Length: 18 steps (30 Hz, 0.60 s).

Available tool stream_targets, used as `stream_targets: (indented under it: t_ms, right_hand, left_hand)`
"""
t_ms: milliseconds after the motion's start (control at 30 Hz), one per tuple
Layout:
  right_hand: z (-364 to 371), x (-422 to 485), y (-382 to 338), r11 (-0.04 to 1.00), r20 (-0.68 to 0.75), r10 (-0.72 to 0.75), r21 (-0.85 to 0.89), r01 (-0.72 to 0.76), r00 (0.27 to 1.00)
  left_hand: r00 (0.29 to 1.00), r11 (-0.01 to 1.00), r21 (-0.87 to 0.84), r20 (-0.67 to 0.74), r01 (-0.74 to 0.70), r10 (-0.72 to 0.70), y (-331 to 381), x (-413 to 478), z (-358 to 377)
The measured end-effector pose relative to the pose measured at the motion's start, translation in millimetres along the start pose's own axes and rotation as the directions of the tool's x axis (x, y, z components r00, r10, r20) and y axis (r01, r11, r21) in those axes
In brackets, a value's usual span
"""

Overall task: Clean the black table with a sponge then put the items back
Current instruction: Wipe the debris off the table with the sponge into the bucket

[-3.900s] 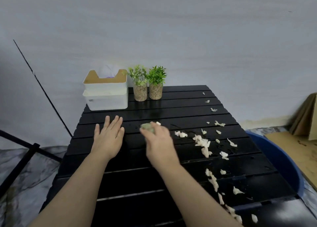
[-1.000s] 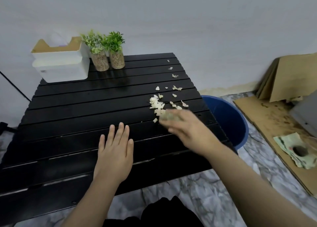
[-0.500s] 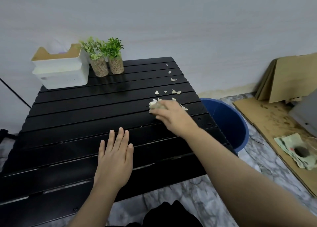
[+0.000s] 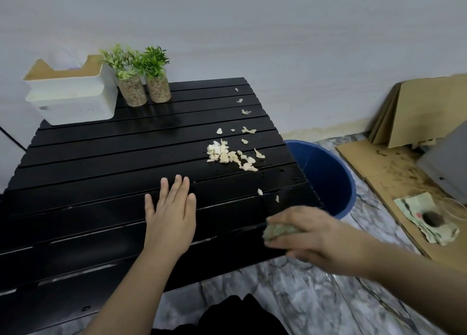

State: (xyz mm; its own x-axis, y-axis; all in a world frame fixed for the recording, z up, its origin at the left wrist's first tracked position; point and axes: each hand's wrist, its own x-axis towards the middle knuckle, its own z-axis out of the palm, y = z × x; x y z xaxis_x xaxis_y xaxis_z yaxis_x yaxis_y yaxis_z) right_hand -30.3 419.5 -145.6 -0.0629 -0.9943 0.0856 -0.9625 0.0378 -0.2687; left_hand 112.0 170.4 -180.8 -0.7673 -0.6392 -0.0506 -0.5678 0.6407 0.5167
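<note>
The black slatted worktop (image 4: 106, 173) fills the left and centre of the frame, its slats running from left to right and slightly upward toward the right. Just off its right edge, at centre right of the frame, a blue bucket (image 4: 333, 183) stands on the marbled floor (image 4: 290, 289). Flattened cardboard (image 4: 419, 112) leans against the wall at the right of the frame.

In the upper left of the frame, a white tissue box (image 4: 73, 99) sits at the far corner of the worktop. Two small potted plants (image 4: 142, 76) stand upright just to its right, touching one another.

The left hand (image 4: 170, 214) lies flat on the worktop at the centre of the frame, palm down, fingers straight and close together, pointing toward the wall, with nothing in it.

The right hand (image 4: 313, 236) is at lower right of centre, over the near right corner of the worktop, and is blurred. Its fingers are curled around a greenish sponge (image 4: 279, 231), which points left out of the grip. The sponge's long axis seems to run roughly along the slats. Whether it touches the worktop cannot be told.

A heap of pale scraps (image 4: 227, 155) lies right of centre on the worktop, with smaller bits trailing up toward the far right corner and two below the heap.
</note>
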Motion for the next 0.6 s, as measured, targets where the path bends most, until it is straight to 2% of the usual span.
stream_targets:
  t_ms: [133,233,433,533,600]
  right_hand:
    - [37,10,8,0.992,0.032,-0.095,-0.080,0.098,0.995]
    - [34,26,16,0.992,-0.009,-0.127,-0.023,0.127,0.992]
    - [23,112,69,1.000,-0.121,-0.022,-0.020,0.020,0.992]
    - [1,135,85,0.986,-0.176,0.138,0.115,-0.119,0.975]
    - [-18,130,80,0.961,-0.213,0.190,0.241,-0.137,0.958]
  left_hand:
    - [1.000,0.999,0.046,0.007,0.012,-0.012,6,14,4]
    - [1.000,0.993,0.121,0.017,-0.006,0.004,9,34,5]
    - [1.000,0.980,0.199,0.019,-0.022,0.018,12,62,10]
    - [0.999,0.979,0.200,0.014,-0.034,0.032,11,61,12]
    - [0.999,0.978,0.206,0.011,-0.036,0.034,10,62,12]
